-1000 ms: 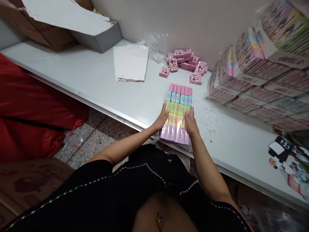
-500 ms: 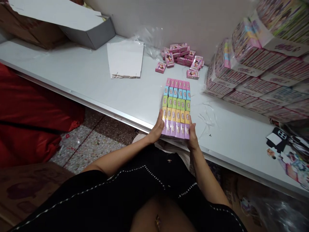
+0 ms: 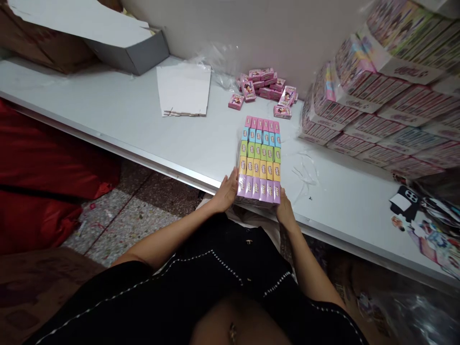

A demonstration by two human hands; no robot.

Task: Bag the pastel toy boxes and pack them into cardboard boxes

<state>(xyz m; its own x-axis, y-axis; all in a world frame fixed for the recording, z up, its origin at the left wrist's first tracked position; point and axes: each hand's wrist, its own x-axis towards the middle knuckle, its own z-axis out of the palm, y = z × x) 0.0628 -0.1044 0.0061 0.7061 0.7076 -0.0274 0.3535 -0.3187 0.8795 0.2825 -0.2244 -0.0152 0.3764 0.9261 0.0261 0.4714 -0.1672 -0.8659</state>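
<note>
A block of small card boxes [image 3: 259, 160] lies at the table's front edge, in bands of pink, blue, green, yellow and purple. Its surface shines as if under clear film. My left hand [image 3: 226, 194] presses against the near left side of the block. On the opposite side my right hand [image 3: 285, 209] grips the near right corner, its fingers partly hidden by the boxes. Beyond the block lies a loose heap of small pink boxes [image 3: 266, 85].
Stacked display cartons [image 3: 373, 124] stand at the right. Flat white cardboard sheets [image 3: 184, 90] and a grey box [image 3: 149, 52] lie left of the heap. Crumpled clear film [image 3: 224, 64] rests by the wall. A phone [image 3: 404, 200] lies at the far right.
My right hand has slid down to the near right corner, and my left hand sits slightly lower along the side. The view has shifted a little; the block stays at the front edge.
</note>
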